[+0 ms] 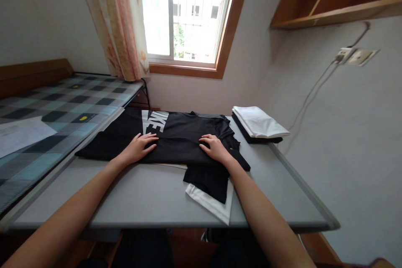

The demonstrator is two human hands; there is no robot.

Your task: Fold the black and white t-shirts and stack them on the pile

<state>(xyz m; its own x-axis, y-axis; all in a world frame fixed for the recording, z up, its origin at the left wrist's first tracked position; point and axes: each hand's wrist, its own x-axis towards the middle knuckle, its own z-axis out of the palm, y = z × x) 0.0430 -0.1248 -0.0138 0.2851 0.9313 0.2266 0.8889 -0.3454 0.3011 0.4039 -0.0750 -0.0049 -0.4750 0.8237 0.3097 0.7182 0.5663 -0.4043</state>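
A black T-shirt (182, 146) with white lettering lies spread sideways across the grey table (141, 201), its near side folded over. My left hand (139, 147) rests on the fold near the lettering, fingers stretched out and holding nothing. On the same fold, further right, my right hand (214, 148) lies flat with its fingers spread. One black sleeve (207, 180) sticks out toward me beside my right forearm. Beneath it shows the edge of a white garment (210, 205), which hangs slightly over the table's front edge.
A stack of folded clothes, white (257, 121) over black, sits at the table's back right corner. To the left is a bed with a checked mattress (103, 100) and papers (25, 134). Cables run from a wall socket (344, 55) at the right. A window stands beyond the table.
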